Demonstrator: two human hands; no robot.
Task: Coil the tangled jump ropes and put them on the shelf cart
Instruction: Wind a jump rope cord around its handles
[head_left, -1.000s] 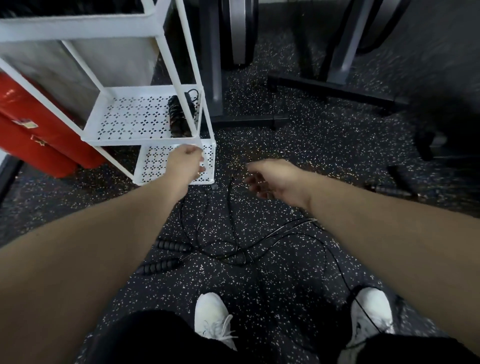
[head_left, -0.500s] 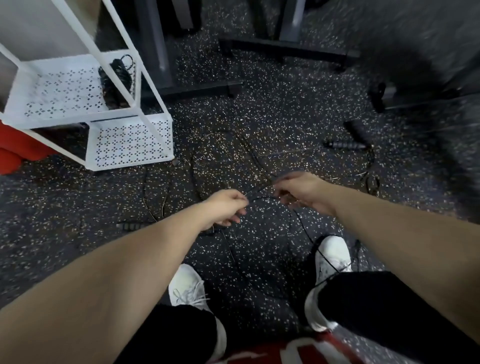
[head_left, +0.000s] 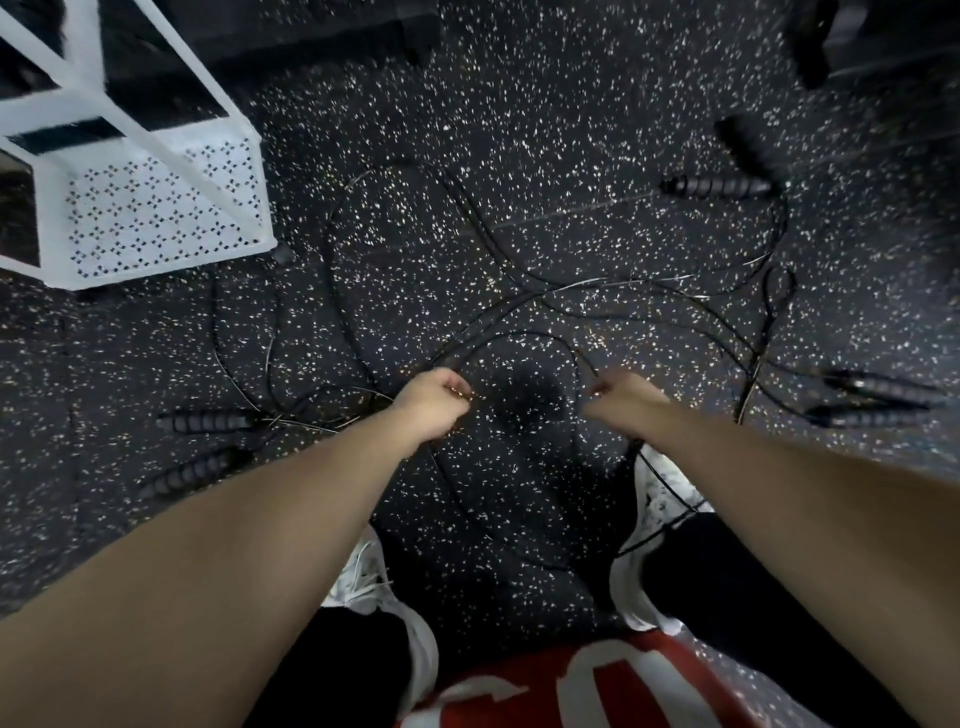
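Observation:
Thin black jump ropes (head_left: 498, 244) lie tangled in loops on the speckled floor. My left hand (head_left: 434, 402) pinches a strand of rope low over the floor. My right hand (head_left: 621, 397) pinches the same loop about a hand's width to the right. Ribbed black handles lie around: two at the left (head_left: 208, 421) (head_left: 189, 473), one at the upper right (head_left: 714, 185), two at the far right (head_left: 878, 387). The white shelf cart (head_left: 156, 208) stands at the upper left; only its perforated bottom tray and frame show.
My two white shoes (head_left: 654, 499) stand on the floor below my hands, and a rope strand runs over the right one. Dark equipment bases (head_left: 810, 47) sit along the top edge. A cart wheel (head_left: 283, 254) touches the floor near the ropes.
My view has tilted down and closer to the floor. Both hands dropped from near the cart to the rope tangle and took hold of a strand, then moved slightly apart.

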